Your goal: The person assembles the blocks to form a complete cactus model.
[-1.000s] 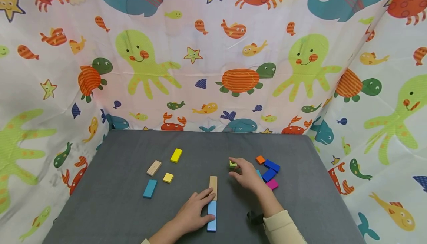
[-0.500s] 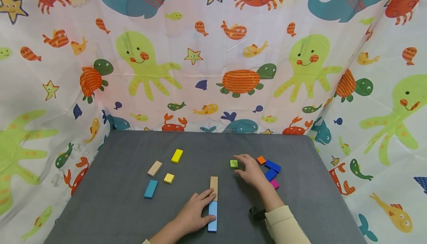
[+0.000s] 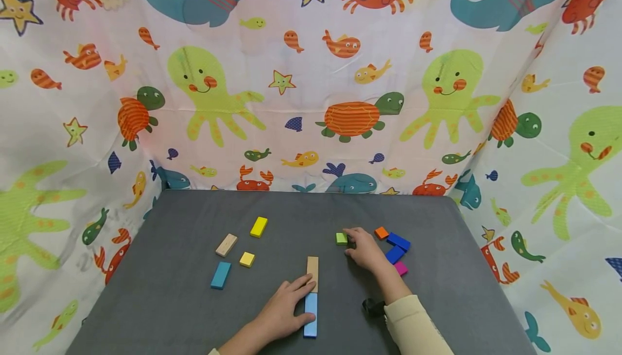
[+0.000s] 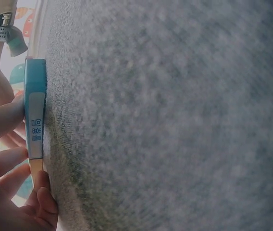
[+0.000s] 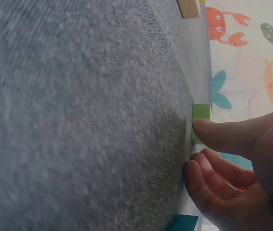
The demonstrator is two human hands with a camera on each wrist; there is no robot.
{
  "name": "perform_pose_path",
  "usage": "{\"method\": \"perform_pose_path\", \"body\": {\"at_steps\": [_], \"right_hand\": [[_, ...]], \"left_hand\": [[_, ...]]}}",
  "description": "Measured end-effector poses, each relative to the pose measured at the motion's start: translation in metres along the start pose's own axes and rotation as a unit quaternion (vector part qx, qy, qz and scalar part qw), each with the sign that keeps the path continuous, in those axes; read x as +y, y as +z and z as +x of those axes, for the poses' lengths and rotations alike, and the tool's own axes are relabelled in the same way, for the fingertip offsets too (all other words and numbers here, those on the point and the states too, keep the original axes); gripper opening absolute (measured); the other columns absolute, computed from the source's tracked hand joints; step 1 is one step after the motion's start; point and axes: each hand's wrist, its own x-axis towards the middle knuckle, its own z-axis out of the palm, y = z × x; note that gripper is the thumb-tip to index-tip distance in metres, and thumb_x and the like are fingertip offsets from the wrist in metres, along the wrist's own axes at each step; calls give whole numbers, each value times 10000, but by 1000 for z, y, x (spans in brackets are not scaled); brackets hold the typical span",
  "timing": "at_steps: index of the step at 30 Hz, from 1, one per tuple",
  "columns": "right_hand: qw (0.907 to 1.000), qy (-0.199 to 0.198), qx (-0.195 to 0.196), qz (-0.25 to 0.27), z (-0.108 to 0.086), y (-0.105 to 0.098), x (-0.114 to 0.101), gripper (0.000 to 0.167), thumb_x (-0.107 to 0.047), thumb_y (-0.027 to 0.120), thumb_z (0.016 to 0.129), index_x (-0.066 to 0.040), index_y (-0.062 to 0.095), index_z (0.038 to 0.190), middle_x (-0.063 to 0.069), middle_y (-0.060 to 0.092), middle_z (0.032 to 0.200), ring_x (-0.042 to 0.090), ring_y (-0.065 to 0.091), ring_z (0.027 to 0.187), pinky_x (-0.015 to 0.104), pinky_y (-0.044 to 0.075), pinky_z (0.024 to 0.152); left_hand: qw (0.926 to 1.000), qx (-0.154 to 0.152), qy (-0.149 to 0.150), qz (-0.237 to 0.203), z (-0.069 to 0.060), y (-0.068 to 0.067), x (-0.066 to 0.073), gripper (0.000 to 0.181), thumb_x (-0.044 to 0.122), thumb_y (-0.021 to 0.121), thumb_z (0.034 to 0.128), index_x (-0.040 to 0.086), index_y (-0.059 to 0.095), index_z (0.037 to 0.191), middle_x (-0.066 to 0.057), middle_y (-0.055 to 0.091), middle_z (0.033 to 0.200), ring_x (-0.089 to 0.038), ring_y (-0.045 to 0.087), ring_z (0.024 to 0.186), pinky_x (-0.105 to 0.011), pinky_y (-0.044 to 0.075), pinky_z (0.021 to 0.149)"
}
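Where the light blue block (image 3: 310, 314) meets a wooden block (image 3: 312, 266) end to end on the grey table (image 3: 141, 306), left hand (image 3: 284, 310) rests relaxed along both, thumb at the blue, fingers at the wood. Green block (image 3: 341, 239) sits farther off, to their right; right hand (image 3: 364, 250) beside it, thumb and fingers parted, contact unclear. Right of that hand: orange block (image 3: 381, 232), two dark blue blocks (image 3: 398, 241), magenta block (image 3: 400, 267). Left side: teal block (image 3: 221, 275), two yellow blocks (image 3: 259, 227). Sea-animal cloth (image 3: 306, 50) behind.

Gap left of green block (image 3: 341, 239)
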Motion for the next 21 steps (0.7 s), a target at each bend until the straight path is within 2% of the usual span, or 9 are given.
{"method": "perform_pose_path", "body": {"at_steps": [5, 13, 21], "right_hand": [[10000, 58, -17, -55, 2, 3, -1, 528, -11, 764, 955, -40, 622, 1463, 201, 595, 1433, 319, 643, 1194, 543, 511, 1067], [9996, -113, 241, -80, 10, 6, -2, 473, -25, 779, 950, -50, 667, 1408, 177, 637, 1384, 296, 657, 1138, 501, 548, 1006], [9992, -87, 378, -126, 10, 11, 0, 328, -32, 791, 941, -62, 759, 1266, 134, 697, 1239, 269, 668, 1044, 477, 568, 951]], "left_hand": [[10000, -10, -19, -8, 1, 2, -1, 713, 480, 778, 948, 268, 528, 1581, 93, 382, 1698, -147, 475, 1136, -385, 485, 954], [9999, 108, 67, 18, 1, 4, -3, 716, 477, 780, 948, 255, 529, 1580, 76, 393, 1694, -161, 488, 1141, -401, 493, 958], [9999, 109, 53, 33, 1, 7, -4, 716, 483, 780, 946, 264, 529, 1580, 87, 387, 1697, -140, 476, 1120, -375, 487, 932]]}}
